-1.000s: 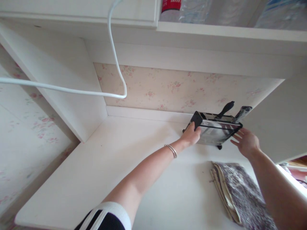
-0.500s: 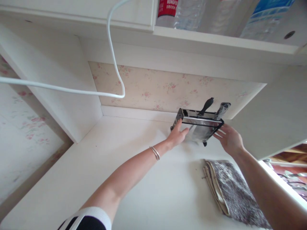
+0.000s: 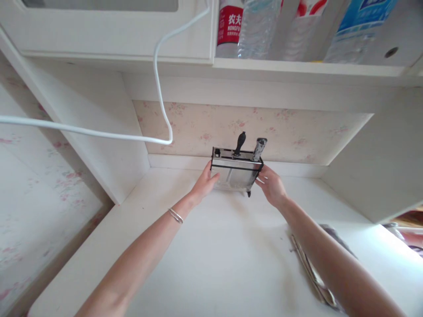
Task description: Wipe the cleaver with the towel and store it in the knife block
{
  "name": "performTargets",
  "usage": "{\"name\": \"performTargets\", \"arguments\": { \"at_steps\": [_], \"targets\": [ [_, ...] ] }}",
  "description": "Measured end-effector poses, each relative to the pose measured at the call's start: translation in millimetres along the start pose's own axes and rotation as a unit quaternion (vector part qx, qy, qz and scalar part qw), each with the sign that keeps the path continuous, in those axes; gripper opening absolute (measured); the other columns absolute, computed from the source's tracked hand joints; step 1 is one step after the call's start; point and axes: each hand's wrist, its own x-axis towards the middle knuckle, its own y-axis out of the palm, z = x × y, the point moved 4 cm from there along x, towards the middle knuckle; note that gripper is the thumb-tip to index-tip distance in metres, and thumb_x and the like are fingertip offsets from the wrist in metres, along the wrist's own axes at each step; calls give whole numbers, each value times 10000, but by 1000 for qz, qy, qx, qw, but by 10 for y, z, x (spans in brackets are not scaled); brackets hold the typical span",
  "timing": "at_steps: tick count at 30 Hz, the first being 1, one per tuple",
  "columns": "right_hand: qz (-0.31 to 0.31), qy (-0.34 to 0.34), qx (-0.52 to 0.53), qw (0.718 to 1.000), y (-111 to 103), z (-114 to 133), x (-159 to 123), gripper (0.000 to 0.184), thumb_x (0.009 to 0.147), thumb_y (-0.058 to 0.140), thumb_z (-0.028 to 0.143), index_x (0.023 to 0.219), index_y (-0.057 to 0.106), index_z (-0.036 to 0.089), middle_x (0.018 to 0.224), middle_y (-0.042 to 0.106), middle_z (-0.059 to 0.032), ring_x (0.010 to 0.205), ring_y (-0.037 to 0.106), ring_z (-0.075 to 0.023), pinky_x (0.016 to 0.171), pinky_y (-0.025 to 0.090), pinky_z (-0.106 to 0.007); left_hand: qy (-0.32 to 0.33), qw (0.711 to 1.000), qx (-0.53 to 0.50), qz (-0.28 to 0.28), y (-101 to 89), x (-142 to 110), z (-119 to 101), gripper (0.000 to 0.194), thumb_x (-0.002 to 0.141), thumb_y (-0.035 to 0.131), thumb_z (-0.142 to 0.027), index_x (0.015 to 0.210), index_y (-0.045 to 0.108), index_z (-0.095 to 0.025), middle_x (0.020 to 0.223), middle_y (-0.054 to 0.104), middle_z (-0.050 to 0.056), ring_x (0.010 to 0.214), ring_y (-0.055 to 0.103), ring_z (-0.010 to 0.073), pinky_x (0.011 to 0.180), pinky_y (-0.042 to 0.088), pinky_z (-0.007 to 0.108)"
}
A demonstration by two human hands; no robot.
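Note:
Between my hands is a knife block [image 3: 236, 176] with clear sides and a shiny top edged in black. Two handles stick up from its slots: a slim black knife handle [image 3: 241, 141] and a wider grey, mottled handle [image 3: 259, 149]. My left hand [image 3: 205, 182] grips the block's left end, thumb along the front. At the right end, the fingers of my right hand [image 3: 271, 185] curl round the edge, partly hidden behind it. The block is close to the back wall; whether its feet touch the counter I cannot tell.
A folded grey-brown towel [image 3: 313, 273] lies on the white counter [image 3: 211, 255], partly behind my right forearm. A white cable [image 3: 157, 83] hangs in front of the cupboard. Plastic bottles [image 3: 257, 31] stand on the shelf above. Side panels bound the alcove.
Both hands have carried the knife block leftward along the back wall, and it now faces me more squarely. My right forearm has come across the towel.

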Motion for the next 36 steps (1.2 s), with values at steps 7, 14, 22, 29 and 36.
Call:
{"name": "performTargets", "arguments": {
  "at_steps": [7, 14, 22, 29, 36],
  "targets": [
    [20, 23, 8, 1000, 333, -252, 14, 337, 604, 544, 231, 915, 667, 277, 1025, 686, 37, 953, 551, -189, 773, 411, -266, -23, 999, 6, -31, -402, -72, 84, 664, 802, 627, -273, 1425, 398, -294, 1555, 339, -4, 1453, 244, 217, 1206, 129, 363],
    [52, 31, -2, 998, 493, -315, 8, 411, 617, 532, 231, 998, 672, 295, 1112, 687, 40, 1027, 563, -204, 844, 417, -298, -9, 999, 19, -48, -569, -145, 132, 654, 800, 610, -254, 1420, 403, -266, 1527, 394, 17, 1426, 313, 191, 1182, 214, 341],
    [-23, 92, -33, 995, 373, -492, -124, 515, 680, 663, 281, 1186, 590, 343, 1328, 572, -3, 1223, 512, -214, 970, 432, -348, -17, 982, 158, -105, -756, -28, 108, 449, 829, 571, -246, 1274, 540, -187, 1349, 574, 123, 1208, 570, 248, 1060, 397, 417],
    [59, 167, -102, 979, 235, -1019, -1013, 383, 657, 712, 294, 1026, 634, 231, 1024, 679, -60, 849, 661, -218, 890, 491, -420, 93, 928, 334, -141, -627, 34, -247, 322, 818, 575, -181, 1140, 566, -179, 1199, 571, 118, 1117, 566, 239, 986, 451, 410],
    [95, 135, -175, 971, -212, -1041, -1694, 364, 838, 598, 509, 1052, 656, 220, 931, 698, -61, 798, 661, -204, 817, 506, -368, 138, 889, 426, -98, -259, 134, -489, 237, 855, 544, -233, 1079, 603, -180, 1104, 615, 91, 1086, 567, 224, 1005, 425, 374]
  ]
}}
